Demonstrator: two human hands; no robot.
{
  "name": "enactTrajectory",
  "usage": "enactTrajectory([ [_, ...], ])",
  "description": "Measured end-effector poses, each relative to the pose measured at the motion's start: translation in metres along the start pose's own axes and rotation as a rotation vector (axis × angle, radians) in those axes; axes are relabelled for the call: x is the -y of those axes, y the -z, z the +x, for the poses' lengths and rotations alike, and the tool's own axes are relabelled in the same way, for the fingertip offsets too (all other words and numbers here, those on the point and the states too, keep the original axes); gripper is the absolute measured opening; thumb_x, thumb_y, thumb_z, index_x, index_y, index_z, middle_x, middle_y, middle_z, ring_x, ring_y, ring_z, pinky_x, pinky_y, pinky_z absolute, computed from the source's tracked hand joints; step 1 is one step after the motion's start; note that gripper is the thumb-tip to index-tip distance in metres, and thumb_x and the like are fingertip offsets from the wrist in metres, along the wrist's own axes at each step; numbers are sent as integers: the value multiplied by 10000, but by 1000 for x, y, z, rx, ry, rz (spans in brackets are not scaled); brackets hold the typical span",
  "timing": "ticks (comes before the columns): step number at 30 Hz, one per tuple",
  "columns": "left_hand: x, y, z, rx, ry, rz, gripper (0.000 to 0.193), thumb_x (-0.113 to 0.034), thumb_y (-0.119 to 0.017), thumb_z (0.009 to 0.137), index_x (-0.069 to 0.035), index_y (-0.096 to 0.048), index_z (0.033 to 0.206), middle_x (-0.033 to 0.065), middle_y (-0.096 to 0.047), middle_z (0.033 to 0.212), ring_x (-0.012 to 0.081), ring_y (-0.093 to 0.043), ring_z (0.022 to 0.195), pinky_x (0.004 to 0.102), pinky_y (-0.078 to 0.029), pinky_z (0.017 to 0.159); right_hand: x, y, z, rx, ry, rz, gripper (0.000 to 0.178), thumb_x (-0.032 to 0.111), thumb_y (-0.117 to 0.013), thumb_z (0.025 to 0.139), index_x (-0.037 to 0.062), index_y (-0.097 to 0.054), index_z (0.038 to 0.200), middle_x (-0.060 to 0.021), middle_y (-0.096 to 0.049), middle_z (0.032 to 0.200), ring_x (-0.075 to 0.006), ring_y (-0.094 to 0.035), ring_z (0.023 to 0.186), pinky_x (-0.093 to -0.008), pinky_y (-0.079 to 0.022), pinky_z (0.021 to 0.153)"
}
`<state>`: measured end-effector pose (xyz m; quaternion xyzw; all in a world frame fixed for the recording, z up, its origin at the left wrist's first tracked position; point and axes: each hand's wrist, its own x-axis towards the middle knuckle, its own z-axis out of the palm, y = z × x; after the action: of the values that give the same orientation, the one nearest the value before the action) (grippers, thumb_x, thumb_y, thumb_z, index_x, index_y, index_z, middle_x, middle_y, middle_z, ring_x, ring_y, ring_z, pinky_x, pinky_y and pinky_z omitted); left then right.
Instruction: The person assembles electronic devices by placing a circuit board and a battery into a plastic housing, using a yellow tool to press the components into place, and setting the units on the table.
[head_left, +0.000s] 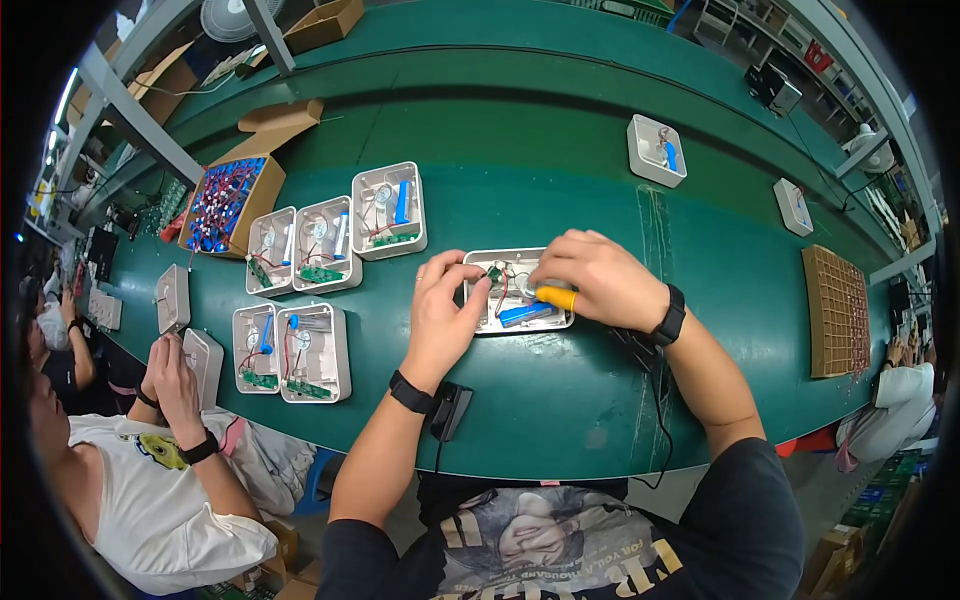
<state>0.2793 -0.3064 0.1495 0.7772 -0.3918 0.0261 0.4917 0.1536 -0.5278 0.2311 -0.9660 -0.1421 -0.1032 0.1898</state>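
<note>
A white plastic housing (552,326) lies before me on the green bench, its open side up. Inside it are a blue cylindrical battery (526,314), red wires and a round white part partly covered by my fingers. At its left end, my left hand (442,305) pinches a small green circuit board (495,272) between thumb and fingers. My right hand (597,277) reaches over the right end, fingers curled down into the housing; what they grip is hidden. A yellow piece (557,297) sits at my right thumb; whether cover or tool handle I cannot tell.
Several similar white housings (388,212) stand to the left, near a carton of blue batteries (228,205). Two more housings (657,150) are at the far right, with a divided brown tray (836,312). A black device with a cable (452,411) lies by my left wrist. A co-worker (180,440) sits left.
</note>
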Motion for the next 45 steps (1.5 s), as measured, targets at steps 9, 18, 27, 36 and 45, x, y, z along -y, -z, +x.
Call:
enactTrajectory([
  [9,-3,-3,0,-1,5,-85,104,-104,-701,955,-24,-702,1023,130,-634,1306,339,-543,1236,437,-442,1049,-23,-32,19,-239,123,114,234,86,-792,863,103,-761,1094,-73,-726,1239,-287,-666,1190,-412,-521,1022],
  [18,0,-2,2,123,47,-258,107,-106,-679,980,-12,-700,1027,130,-633,1319,320,-569,1220,417,-458,1047,-27,-32,18,-205,380,122,242,105,-784,843,52,-749,1076,-122,-730,1274,-321,-720,1125,-431,-599,931],
  [27,-28,10,0,107,178,-116,462,-217,-742,938,-3,-589,1318,162,-613,1288,350,-615,1150,434,-517,969,-30,-28,11,-281,373,-26,205,101,-781,838,29,-744,1027,-113,-745,1224,-285,-767,939,-372,-641,778],
  [36,-24,8,-14,217,96,232,847,-259,-760,843,53,-395,1541,229,-583,1336,414,-601,1216,492,-508,1009,-34,-29,8,-446,223,-50,183,74,-811,821,47,-744,990,-95,-749,1214,-233,-766,855,-328,-633,682],
  [45,-9,1,-7,146,187,-177,619,-128,-793,844,-3,-594,1416,198,-719,1252,331,-711,1152,417,-564,977,-34,-28,14,-297,80,349,148,60,-791,835,75,-777,981,-54,-753,1186,-265,-743,1020,-389,-617,847],
])
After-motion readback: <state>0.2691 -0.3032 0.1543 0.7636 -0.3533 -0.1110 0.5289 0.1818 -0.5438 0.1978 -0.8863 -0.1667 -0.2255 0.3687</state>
